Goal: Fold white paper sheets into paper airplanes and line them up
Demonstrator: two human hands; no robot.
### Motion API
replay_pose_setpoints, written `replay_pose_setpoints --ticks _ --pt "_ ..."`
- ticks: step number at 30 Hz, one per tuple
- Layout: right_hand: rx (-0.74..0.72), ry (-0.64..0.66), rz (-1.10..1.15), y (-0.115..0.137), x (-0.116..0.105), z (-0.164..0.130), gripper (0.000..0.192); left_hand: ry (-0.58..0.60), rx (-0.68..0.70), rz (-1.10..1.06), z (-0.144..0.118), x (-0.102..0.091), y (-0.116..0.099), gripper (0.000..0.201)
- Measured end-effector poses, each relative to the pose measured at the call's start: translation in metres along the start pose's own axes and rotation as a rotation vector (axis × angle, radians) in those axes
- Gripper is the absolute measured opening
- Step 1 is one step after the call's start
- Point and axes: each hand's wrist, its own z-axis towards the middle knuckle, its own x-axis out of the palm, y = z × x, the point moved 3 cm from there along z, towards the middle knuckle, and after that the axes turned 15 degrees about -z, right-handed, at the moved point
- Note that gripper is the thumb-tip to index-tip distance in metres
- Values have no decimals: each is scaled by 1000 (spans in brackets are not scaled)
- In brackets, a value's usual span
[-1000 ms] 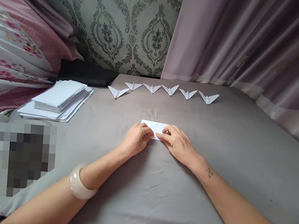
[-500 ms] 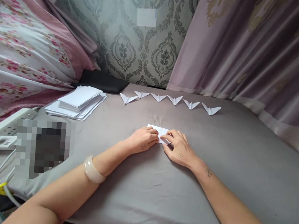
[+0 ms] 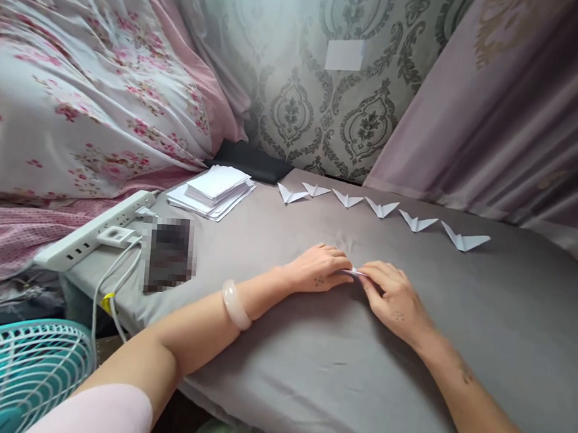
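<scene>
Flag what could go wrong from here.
The paper is held by the left hand and the right hand, mostly hidden, so a fold might slip crooked. White cables hang over the edge of the grey cloth near the left arm, which could snag them. The paper stack is uneven, so a knock might shift sheets.

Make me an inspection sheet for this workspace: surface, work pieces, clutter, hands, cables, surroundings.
Surface: gray cloth, lightly wrinkled.
Work pieces: white paper piece, mostly hidden; six winged paper figures in an uneven row; stack of white paper to their left.
Clutter: white power strip; pixelated object beside it, unidentifiable; black item near the wall, type unclear.
Hands: left hand and right hand both hold the white paper piece.
Cables: white cables hang over the edge, yellow band attached.
Surroundings: teal fan, floral curtain, mauve curtain, patterned wallpaper.
</scene>
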Motion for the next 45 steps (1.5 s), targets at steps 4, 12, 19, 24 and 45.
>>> replay_pose_setpoints --ticks 4,12,19,24,45 --pt "160 155 292 6 -36 -1 25 -27 -52 -356 0 -14 -23 30" --pt "575 616 929 -5 -27 -10 35 7 -365 -885 -1 -7 -33 44" --pt "631 734 1037 -14 3 -2 34 70 -729 -1056 -7 4 -4 43" --pt "590 745 1041 -16 0 2 34 73 -805 -1137 -7 4 7 39" --pt "366 853 807 -36 6 28 40 37 -744 -998 3 -11 15 46"
